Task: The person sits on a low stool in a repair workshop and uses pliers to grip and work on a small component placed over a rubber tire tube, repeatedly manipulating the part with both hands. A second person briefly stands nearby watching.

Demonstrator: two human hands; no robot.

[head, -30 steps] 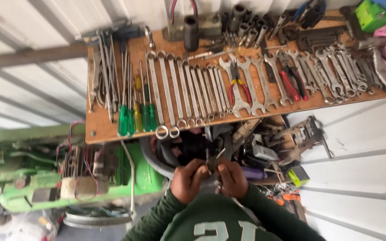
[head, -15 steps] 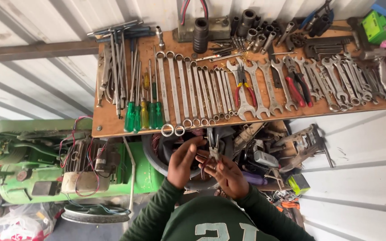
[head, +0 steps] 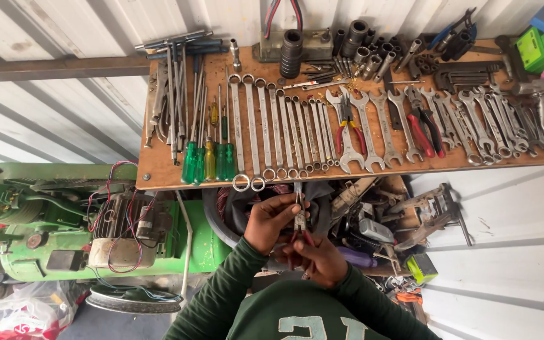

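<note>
My left hand [head: 271, 221] and my right hand [head: 317, 259] meet just below the front edge of a wooden tool board [head: 158, 167]. Between them is a pair of slim pliers [head: 299, 214], its jaws pointing up toward the board. My right hand grips the pliers' dark red handles. The fingertips of my left hand pinch at the pliers near the joint. I cannot tell whether anything small sits in the jaws. Both arms wear dark green sleeves.
The board carries rows of spanners [head: 297, 132], green-handled screwdrivers [head: 209, 160], red-handled pliers [head: 422, 129], T-handle wrenches [head: 174, 82] and sockets [head: 292, 53]. A green machine with loose wires [head: 64, 220] stands at the left. Cluttered tools and parts [head: 404, 220] lie under the board, with corrugated white wall around.
My left hand has risen along the pliers toward the board's edge, and my right hand has dropped to the handles. The view has shifted slightly.
</note>
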